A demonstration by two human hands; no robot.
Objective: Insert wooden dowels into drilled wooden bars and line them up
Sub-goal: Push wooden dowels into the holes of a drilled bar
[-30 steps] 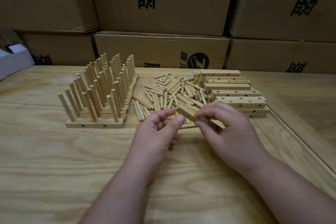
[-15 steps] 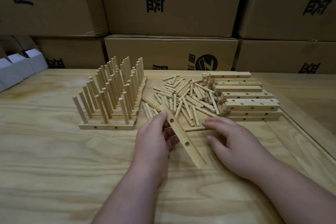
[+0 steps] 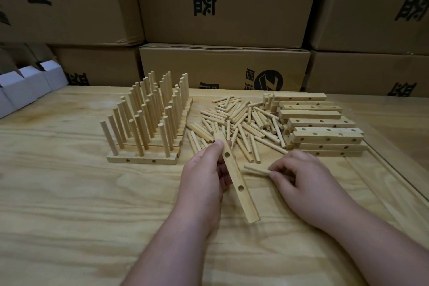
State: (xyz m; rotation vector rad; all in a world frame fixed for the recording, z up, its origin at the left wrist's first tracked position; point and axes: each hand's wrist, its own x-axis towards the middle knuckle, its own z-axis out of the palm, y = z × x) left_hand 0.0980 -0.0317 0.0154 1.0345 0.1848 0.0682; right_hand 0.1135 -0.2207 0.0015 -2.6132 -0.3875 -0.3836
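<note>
Now left hand (image 3: 204, 179) grips bar (image 3: 236, 181); right hand (image 3: 301, 176) pinches dowel (image 3: 256, 170).

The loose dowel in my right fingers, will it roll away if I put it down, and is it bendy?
The dowel is a smooth round peg, so it would probably roll on the flat table. It looks like short solid wood, so likely stiff and light. The right hand pinches only one end, so it may pivot.
</note>
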